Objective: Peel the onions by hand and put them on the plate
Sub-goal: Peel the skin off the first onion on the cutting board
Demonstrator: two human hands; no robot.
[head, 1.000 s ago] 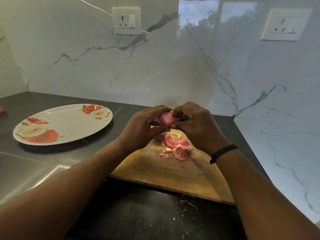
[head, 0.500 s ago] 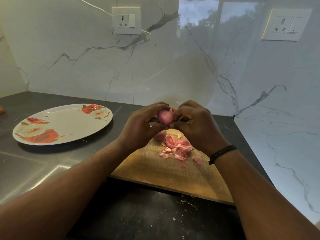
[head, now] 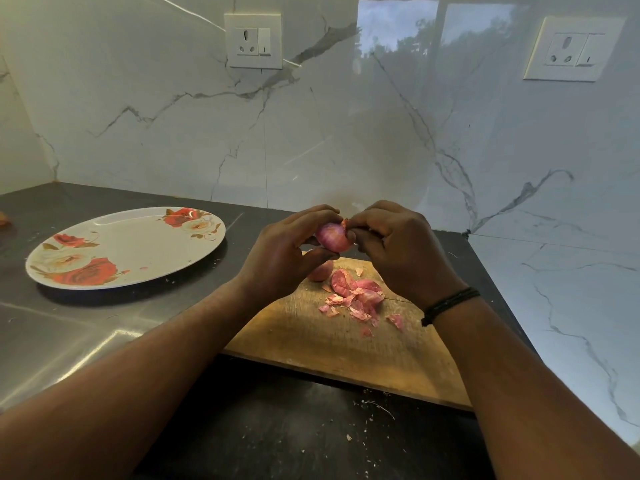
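Hands meet above the far end of the wooden cutting board (head: 346, 344). Left hand (head: 280, 258) grips a small pink onion (head: 333, 236), fingers curled over the top and thumb under it. Right hand (head: 398, 247) has its fingertips curled in at the onion's right side, pinching a scrap of reddish skin (head: 344, 223) that sticks up at the top edge; black band (head: 450, 303) on that wrist. Onion is held in the air, off the board, about half of it hidden by fingers. Second onion (head: 320, 270) lies on the board just under the left thumb, mostly hidden, can't tell if peeled. Pile of pink peel scraps (head: 356, 296) on the board just beside it, below the right hand, a few loose bits scattered toward the near edge. Floral plate (head: 121, 247) with red roses sits on the dark countertop (head: 277, 427) well to the left of the board, holding only a tiny pink fleck. Marble wall behind with two white sockets (head: 253, 40).
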